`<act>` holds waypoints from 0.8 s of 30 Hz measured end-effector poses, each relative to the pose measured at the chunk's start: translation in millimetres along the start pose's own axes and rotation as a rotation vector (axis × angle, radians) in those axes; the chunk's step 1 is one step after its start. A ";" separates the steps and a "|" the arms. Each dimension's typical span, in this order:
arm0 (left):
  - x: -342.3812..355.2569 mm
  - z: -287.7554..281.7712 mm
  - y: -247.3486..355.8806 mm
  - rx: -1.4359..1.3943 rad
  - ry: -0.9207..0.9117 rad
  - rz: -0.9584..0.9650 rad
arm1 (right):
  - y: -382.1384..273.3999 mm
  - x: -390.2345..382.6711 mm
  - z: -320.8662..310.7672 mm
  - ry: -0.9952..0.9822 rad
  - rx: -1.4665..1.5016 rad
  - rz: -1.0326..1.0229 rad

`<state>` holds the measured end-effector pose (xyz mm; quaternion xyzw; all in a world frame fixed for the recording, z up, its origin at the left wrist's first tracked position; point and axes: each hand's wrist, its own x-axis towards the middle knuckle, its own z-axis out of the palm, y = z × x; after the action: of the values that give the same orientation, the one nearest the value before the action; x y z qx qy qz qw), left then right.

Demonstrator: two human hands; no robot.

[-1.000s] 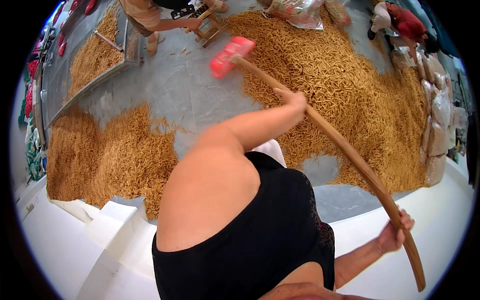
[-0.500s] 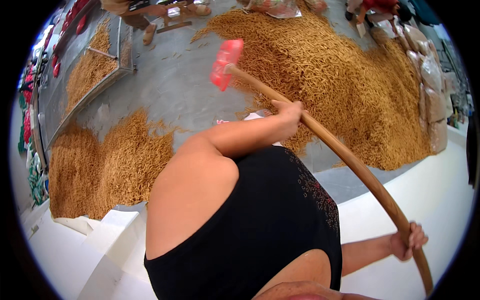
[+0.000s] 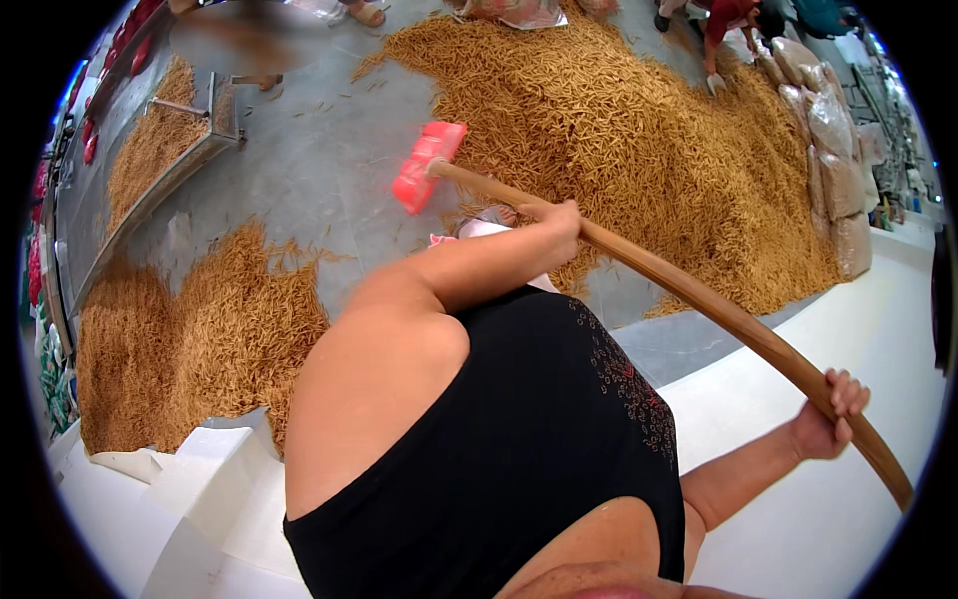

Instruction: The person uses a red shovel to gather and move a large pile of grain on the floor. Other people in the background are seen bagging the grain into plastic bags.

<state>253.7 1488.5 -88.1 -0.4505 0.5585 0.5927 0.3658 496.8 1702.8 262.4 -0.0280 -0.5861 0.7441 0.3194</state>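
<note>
I grip a long wooden-handled tool [image 3: 689, 293] with both hands; its red, blocky head [image 3: 429, 168] hangs over the grey floor, by the left edge of a big heap. My left hand [image 3: 559, 222] is closed round the upper shaft. Toward the lower right, my right hand [image 3: 836, 414] wraps the shaft near its other end. The big heap [image 3: 639, 150] is made of small golden-brown sticks. I cannot tell whether the head touches the floor.
A second heap [image 3: 230, 319] lies at left, beside a metal-edged frame [image 3: 165, 185] holding more sticks. Stacked filled bags [image 3: 838, 170] line the right side. A person in red [image 3: 723, 30] bends at the far right. A brown shape [image 3: 239, 40] is blurred at the upper left.
The red head has swung nearer and slightly left. My right hand has risen with the shaft, which lies flatter now. The person in red bends lower toward the heap.
</note>
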 end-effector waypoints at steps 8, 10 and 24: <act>-74.2 -26.7 25.9 -0.083 -0.379 0.001 | -36.8 -0.7 53.7 -0.065 0.018 -0.198; -62.5 -27.2 30.5 -0.048 -0.342 0.017 | -28.1 -1.1 68.5 -0.033 0.040 -0.209; -12.3 -57.1 45.6 0.069 -0.440 0.050 | -8.9 -5.8 129.6 -0.122 0.054 -0.290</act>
<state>222.2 1427.8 -59.7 -0.2836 0.4962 0.6660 0.4794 451.5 1590.0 308.7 0.1108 -0.5821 0.7060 0.3879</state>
